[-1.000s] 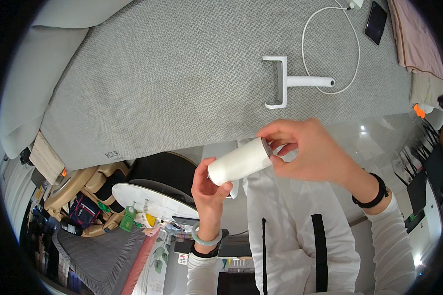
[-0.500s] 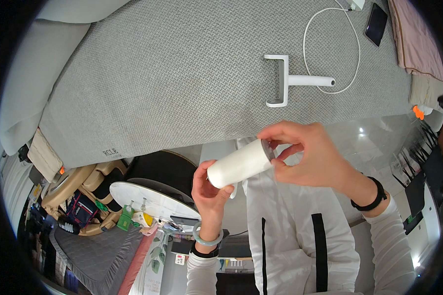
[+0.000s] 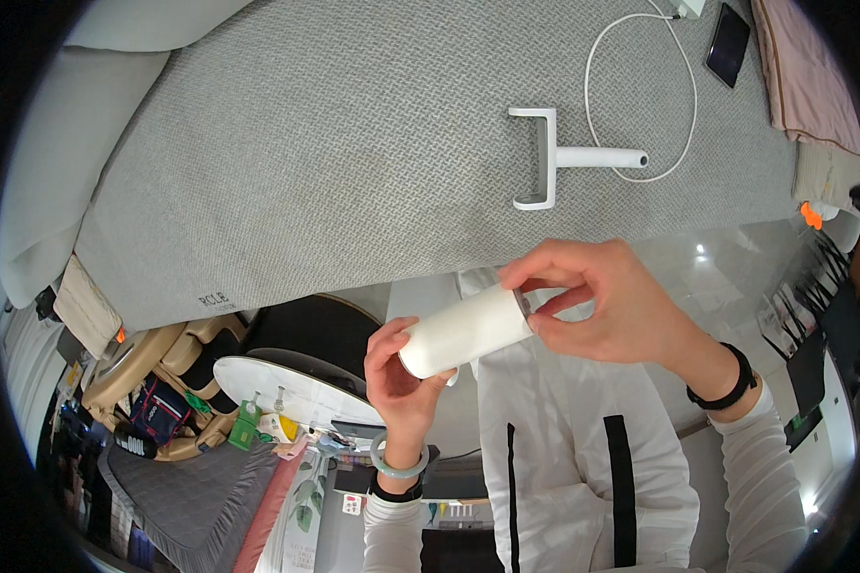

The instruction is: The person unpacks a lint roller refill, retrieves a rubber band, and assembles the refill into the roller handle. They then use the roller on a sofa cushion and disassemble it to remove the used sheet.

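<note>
A white lint-roller roll [image 3: 464, 331] is held between my two hands above my lap, its right end tilted up and away from me. My left hand [image 3: 401, 375] grips the lower left end, thumb beneath and fingers behind. With thumb and fingertips my right hand [image 3: 597, 301] pinches the upper right end, where a darker grey rim shows. Beyond my hands, the white lint-roller handle [image 3: 597, 158] lies on the grey sofa cover [image 3: 354, 143], its bracket to the left and grip to the right.
A white cable [image 3: 590, 86] loops beside the handle, and a black phone [image 3: 728, 44] lies at the far right near pink folded cloth [image 3: 812, 72]. Behind on the left stand a round white table [image 3: 287, 387] and a beige massage chair [image 3: 134, 368].
The roll has shifted slightly down and left at its lower end, and my left hand's fingers have loosened and spread a little. My right hand stays almost where it was.
</note>
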Demonstrator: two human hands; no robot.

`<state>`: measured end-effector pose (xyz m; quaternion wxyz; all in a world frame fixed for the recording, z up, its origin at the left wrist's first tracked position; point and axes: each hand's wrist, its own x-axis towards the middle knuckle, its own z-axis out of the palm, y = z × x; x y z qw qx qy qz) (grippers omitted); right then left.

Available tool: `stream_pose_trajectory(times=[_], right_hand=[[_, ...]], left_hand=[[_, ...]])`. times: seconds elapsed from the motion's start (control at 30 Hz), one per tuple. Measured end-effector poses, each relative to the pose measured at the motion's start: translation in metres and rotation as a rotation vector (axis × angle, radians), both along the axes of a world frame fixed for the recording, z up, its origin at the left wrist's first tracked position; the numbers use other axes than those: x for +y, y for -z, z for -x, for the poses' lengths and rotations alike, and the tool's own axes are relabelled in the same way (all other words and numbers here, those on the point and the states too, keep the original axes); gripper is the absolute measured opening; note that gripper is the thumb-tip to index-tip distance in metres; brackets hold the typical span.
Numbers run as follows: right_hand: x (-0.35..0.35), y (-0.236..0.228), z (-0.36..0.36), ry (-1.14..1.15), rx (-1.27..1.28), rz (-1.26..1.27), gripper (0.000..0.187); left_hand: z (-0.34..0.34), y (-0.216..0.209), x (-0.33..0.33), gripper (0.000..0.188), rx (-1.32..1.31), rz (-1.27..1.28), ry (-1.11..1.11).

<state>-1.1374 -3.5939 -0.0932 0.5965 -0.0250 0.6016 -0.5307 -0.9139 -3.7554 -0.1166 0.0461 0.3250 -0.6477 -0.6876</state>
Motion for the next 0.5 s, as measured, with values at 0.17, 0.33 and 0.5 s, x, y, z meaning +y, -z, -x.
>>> stream_pose_trajectory(times=[0.17,0.33,0.5], right_hand=[[0.000,-0.002,-0.002,0.007,-0.046,-0.019,0.032],[-0.002,-0.002,-0.009,0.041,0.076,-0.020,0.026],[-0.003,0.001,-0.015,0.086,0.113,-0.028,0.026]], left_hand=[[-0.002,-0.001,0.000,0.066,0.026,0.093,0.035],[-0.005,0.000,0.004,0.068,0.033,0.140,0.025],[-0.006,0.002,0.007,0.067,0.054,0.184,0.030]])
